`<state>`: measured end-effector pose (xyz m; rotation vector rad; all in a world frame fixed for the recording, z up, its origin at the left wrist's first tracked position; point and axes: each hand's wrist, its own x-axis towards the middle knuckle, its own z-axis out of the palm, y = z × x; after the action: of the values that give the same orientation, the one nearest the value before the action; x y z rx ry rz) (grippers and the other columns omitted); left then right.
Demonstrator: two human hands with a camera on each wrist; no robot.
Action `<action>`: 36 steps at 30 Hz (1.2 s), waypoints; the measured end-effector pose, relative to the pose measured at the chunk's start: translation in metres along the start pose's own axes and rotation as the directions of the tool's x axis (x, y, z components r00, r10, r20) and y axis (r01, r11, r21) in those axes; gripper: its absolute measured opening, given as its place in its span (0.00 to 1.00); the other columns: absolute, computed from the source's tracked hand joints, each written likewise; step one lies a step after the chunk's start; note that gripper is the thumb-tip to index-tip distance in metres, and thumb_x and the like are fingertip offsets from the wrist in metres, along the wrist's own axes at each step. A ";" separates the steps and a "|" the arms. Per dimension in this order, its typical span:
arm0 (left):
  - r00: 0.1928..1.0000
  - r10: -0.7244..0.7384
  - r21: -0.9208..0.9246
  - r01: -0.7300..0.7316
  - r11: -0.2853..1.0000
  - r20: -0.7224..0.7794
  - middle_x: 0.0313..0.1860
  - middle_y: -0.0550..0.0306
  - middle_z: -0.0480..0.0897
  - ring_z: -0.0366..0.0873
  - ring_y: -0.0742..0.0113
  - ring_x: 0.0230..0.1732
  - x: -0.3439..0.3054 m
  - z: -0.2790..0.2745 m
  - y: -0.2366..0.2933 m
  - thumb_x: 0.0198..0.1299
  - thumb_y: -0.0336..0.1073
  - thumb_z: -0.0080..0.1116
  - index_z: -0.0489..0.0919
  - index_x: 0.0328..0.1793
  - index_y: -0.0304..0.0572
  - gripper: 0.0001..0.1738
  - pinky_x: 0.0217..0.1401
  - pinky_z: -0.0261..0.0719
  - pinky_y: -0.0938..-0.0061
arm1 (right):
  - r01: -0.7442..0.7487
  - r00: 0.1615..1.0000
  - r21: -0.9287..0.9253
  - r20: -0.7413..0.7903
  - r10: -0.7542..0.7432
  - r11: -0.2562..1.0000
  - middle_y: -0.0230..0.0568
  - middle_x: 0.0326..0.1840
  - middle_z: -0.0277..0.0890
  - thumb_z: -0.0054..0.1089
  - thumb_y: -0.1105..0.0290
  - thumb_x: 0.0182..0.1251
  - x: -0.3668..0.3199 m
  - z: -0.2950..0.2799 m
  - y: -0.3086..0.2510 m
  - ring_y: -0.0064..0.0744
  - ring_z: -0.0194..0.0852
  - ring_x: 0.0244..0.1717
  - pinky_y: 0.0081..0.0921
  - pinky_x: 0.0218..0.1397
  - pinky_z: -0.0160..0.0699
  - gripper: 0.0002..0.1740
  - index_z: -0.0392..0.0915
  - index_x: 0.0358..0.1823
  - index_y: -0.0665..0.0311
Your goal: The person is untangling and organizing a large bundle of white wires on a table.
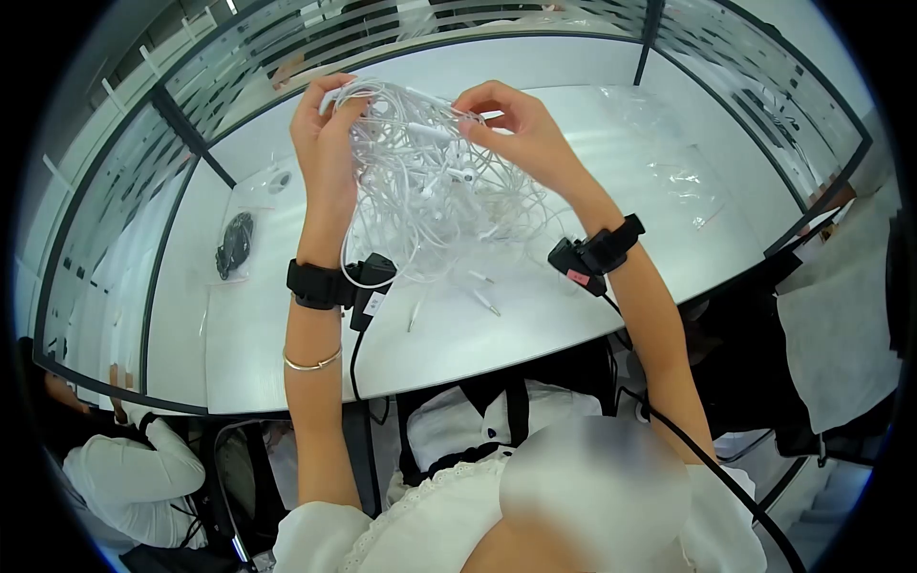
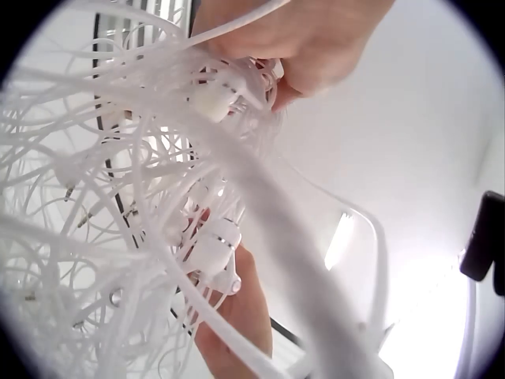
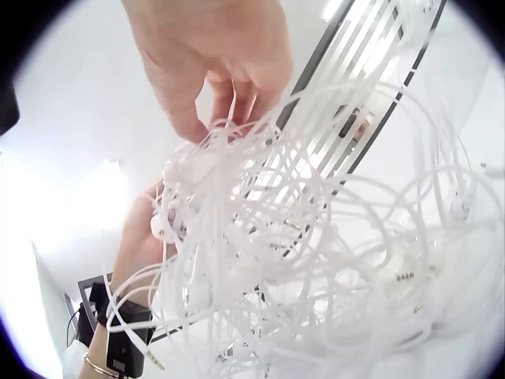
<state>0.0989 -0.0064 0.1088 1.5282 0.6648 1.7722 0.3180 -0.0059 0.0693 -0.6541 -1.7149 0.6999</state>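
Observation:
A big tangle of white earphone cables (image 1: 430, 181) is held up over the white table in the head view. At its upper left, the left hand (image 1: 327, 143) grips the bundle with fingers curled round the strands. My right hand (image 1: 521, 134) pinches strands at the upper right between thumb and fingers. White earbuds (image 2: 213, 245) hang among the cords in the left wrist view, and a thick blurred cord crosses close to that camera. In the right wrist view, the right hand (image 3: 217, 59) has its fingertips on the tangle (image 3: 237, 229), with loops hanging below.
Several plugs (image 1: 485, 302) lie on the table (image 1: 573, 306) below the tangle. A bagged black cable (image 1: 235, 244) is at the left, clear plastic bags (image 1: 683, 181) at the right. Glass-topped partitions surround the table. Another person (image 1: 129, 477) sits at lower left.

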 end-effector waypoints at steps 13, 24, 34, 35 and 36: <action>0.957 -0.276 -0.486 0.284 0.826 0.088 0.44 0.59 0.80 0.80 0.69 0.43 0.003 -0.018 -0.030 0.70 0.35 0.47 0.75 0.55 0.41 0.12 0.50 0.81 0.71 | -0.073 0.987 -0.172 0.126 0.095 0.982 0.33 0.47 0.82 0.61 0.62 0.67 -0.024 0.001 -0.015 0.23 0.78 0.44 0.26 0.53 0.74 0.18 0.79 0.56 0.59; 0.928 0.097 0.360 -0.234 0.903 0.360 0.65 0.58 0.65 0.62 0.64 0.68 -0.013 -0.013 -0.028 0.67 0.39 0.48 0.73 0.67 0.53 0.22 0.67 0.63 0.63 | 0.031 0.905 -0.307 0.413 0.103 0.951 0.28 0.30 0.75 0.66 0.55 0.61 0.025 -0.004 -0.031 0.21 0.67 0.33 0.23 0.40 0.66 0.18 0.82 0.41 0.63; 0.880 0.334 0.632 -0.475 0.612 0.338 0.38 0.54 0.77 0.77 0.61 0.30 -0.046 -0.017 -0.002 0.54 0.21 0.63 0.79 0.48 0.41 0.15 0.34 0.76 0.76 | -0.080 0.997 0.076 -0.010 0.081 0.994 0.20 0.33 0.73 0.58 0.56 0.71 0.017 -0.010 -0.016 0.13 0.66 0.37 0.16 0.45 0.63 0.14 0.79 0.41 0.60; 0.893 0.318 0.638 -0.451 0.624 0.320 0.38 0.56 0.77 0.78 0.62 0.35 -0.050 -0.016 -0.003 0.51 0.21 0.64 0.79 0.44 0.41 0.14 0.39 0.76 0.74 | -0.084 0.995 0.114 -0.040 0.090 0.990 0.21 0.34 0.73 0.56 0.58 0.72 0.016 -0.010 -0.016 0.13 0.66 0.37 0.14 0.45 0.62 0.13 0.78 0.41 0.61; 0.843 0.395 0.668 -0.533 0.519 0.365 0.38 0.57 0.77 0.77 0.62 0.37 -0.050 -0.017 -0.005 0.50 0.21 0.64 0.79 0.43 0.42 0.14 0.41 0.75 0.73 | -0.096 0.993 0.119 -0.054 0.103 0.988 0.22 0.34 0.73 0.56 0.58 0.72 0.017 -0.011 -0.015 0.14 0.67 0.36 0.13 0.45 0.62 0.13 0.78 0.40 0.61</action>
<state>0.0861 -0.0407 0.0708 2.6231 1.0648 1.7858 0.3234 -0.0017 0.0934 -0.6758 -1.5817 0.8358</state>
